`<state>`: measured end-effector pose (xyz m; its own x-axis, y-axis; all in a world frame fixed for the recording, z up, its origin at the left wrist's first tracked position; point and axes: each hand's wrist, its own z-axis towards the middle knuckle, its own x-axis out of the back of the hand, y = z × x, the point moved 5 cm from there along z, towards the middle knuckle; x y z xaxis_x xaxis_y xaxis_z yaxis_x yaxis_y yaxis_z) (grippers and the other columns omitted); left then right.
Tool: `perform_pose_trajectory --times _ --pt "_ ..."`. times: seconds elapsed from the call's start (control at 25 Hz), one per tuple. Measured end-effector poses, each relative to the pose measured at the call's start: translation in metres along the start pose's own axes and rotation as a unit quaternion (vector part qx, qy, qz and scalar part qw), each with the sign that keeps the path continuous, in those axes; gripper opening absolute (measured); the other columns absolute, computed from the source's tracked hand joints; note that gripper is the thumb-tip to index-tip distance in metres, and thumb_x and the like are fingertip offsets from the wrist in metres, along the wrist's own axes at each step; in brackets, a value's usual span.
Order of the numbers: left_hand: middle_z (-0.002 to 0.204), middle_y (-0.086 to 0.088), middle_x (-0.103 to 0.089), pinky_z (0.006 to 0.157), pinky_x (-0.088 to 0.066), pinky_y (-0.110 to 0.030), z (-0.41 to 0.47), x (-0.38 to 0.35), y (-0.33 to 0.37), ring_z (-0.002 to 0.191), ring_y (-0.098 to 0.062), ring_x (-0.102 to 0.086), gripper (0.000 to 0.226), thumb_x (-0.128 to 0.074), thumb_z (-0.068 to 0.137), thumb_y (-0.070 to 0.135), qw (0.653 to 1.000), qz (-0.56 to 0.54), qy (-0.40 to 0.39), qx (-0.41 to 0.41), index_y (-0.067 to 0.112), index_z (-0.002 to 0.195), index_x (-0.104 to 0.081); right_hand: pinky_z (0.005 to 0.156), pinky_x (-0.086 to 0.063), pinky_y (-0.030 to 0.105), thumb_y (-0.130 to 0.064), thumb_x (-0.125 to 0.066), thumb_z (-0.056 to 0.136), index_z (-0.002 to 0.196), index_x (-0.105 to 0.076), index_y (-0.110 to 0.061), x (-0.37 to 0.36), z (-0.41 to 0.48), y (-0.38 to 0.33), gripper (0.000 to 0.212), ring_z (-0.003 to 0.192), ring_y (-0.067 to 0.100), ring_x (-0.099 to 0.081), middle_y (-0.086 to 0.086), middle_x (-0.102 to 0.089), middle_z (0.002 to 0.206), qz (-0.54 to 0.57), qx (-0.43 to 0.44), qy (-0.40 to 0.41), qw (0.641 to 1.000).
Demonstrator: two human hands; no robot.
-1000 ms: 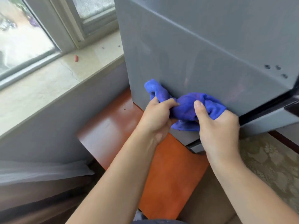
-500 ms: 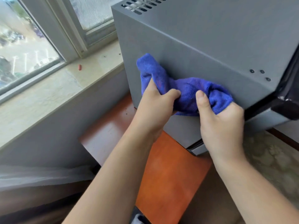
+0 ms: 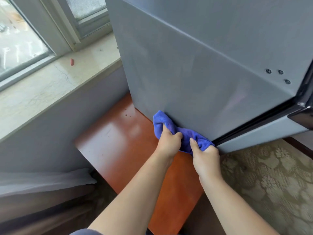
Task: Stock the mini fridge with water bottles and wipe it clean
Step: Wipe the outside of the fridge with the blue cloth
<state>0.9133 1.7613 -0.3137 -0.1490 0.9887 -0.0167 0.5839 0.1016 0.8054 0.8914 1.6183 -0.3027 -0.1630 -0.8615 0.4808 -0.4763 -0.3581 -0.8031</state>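
**A:** Head view status? Where's the cloth relative to your hands?

**B:** Blue cloth (image 3: 171,128) is bunched and pressed against the grey side panel of the mini fridge (image 3: 194,68), right at the panel's bottom edge, just above the red-brown wooden top (image 3: 118,141) the fridge stands on. It sits directly ahead of both hands, between them and the panel.

**A:** Hand state?

**B:** Both clamped on it. My left hand (image 3: 169,141) has fingers curled round the upper-left part of the bundle. My right hand (image 3: 205,156) pinches the lower-right end, thumb on top, next to the dark door seam (image 3: 254,126). Neither hand is spread flat.

**A:** Long axis?

**B:** Cloth runs from upper-left to lower-right, following the panel's bottom edge. Far end points toward the back corner of the fridge near the window sill (image 3: 55,82); near end points at the front edge. Left hand is nearer the back corner, right nearer the door.

**A:** What does the next move depend on?

**B:** My read: the cloth is at the bottom limit, so the only unwiped direction available is up the panel. The whole face above the cloth is open.

**A:** Bottles?

**B:** None in view. Can't tell the stocking state; the interior isn't visible.
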Motion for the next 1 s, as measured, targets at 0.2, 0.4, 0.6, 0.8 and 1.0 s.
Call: perform_pose_trajectory --times 0.2,0.4,0.6,0.8,1.0 --pt "0.140 0.006 -0.054 0.113 -0.044 -0.043 0.026 -0.015 -0.043 0.129 -0.018 -0.052 0.078 -0.048 0.075 0.016 0.998 -0.012 -0.020 0.065 0.028 0.151 -0.034 0.084 -0.060 0.050 -0.029 -0.071 0.094 0.077 -0.068 -0.007 -0.017 0.017 0.044 0.028 0.080 0.032 -0.072 0.012 -0.074 0.078 0.054 -0.121 -0.019 0.991" --pt "0.134 -0.007 -0.063 0.105 -0.053 -0.046 0.057 -0.021 -0.092 0.121 -0.024 -0.062 0.065 -0.051 0.069 0.015 0.991 -0.050 -0.014 0.121 0.021 0.134 -0.053 0.087 -0.060 0.055 -0.036 -0.074 0.085 0.086 -0.072 -0.010 -0.031 0.027 0.077 0.025 0.085 0.033 -0.076 0.010 -0.078 0.084 0.093 -0.197 -0.034 0.975" --pt "0.104 -0.019 -0.071 0.099 -0.056 -0.050 0.024 -0.017 -0.050 0.108 -0.037 -0.069 0.023 -0.051 0.081 -0.003 0.982 -0.140 -0.041 0.118 0.000 0.100 -0.064 0.081 -0.062 0.049 -0.054 -0.068 0.085 0.082 -0.074 -0.015 -0.012 0.012 0.040 0.040 0.079 0.026 -0.075 0.001 -0.076 0.079 0.045 -0.092 0.009 0.995" --pt "0.091 -0.012 -0.049 0.077 -0.053 -0.036 -0.027 0.002 0.033 0.084 -0.024 -0.056 0.010 -0.058 0.084 0.010 0.977 -0.197 -0.060 0.048 0.010 0.094 -0.057 0.070 -0.060 0.048 -0.068 -0.056 0.080 0.079 -0.072 -0.015 0.022 -0.020 -0.057 0.055 0.067 0.027 -0.071 -0.001 -0.072 0.066 0.015 0.076 0.036 0.996" --pt "0.107 -0.016 -0.076 0.096 -0.058 -0.039 -0.097 0.015 0.132 0.094 -0.024 -0.076 0.026 -0.056 0.100 0.030 0.980 -0.174 -0.078 -0.058 0.008 0.108 -0.066 0.064 -0.056 0.042 -0.055 -0.063 0.087 0.071 -0.066 -0.002 0.068 -0.058 -0.161 0.056 0.058 0.021 -0.066 0.000 -0.067 0.055 0.044 0.212 0.051 0.975"
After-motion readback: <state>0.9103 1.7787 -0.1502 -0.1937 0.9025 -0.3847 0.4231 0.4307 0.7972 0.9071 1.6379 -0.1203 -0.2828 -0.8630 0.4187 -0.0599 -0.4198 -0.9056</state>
